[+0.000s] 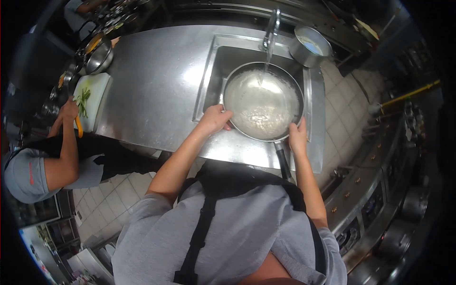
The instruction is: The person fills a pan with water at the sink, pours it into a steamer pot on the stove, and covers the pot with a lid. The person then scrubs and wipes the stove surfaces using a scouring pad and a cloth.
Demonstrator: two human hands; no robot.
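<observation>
A wide frying pan [263,102] sits over the sink [213,71], with water in it and its black handle [283,161] pointing toward my body. From the faucet [270,31] a stream of water runs down into the pan. My left hand [216,119] grips the pan's rim at the lower left, thumb on the edge. On the lower right, my right hand [298,137] holds the rim beside the handle, its fingers partly hidden.
A metal pot [309,46] stands at the sink's right corner. Left along the steel counter [147,85], a co-worker's hand [70,109] is by a white cutting board [97,97] with cut greens [83,102] and an orange-handled knife [79,126]. Metal bowls [99,60] stand behind it.
</observation>
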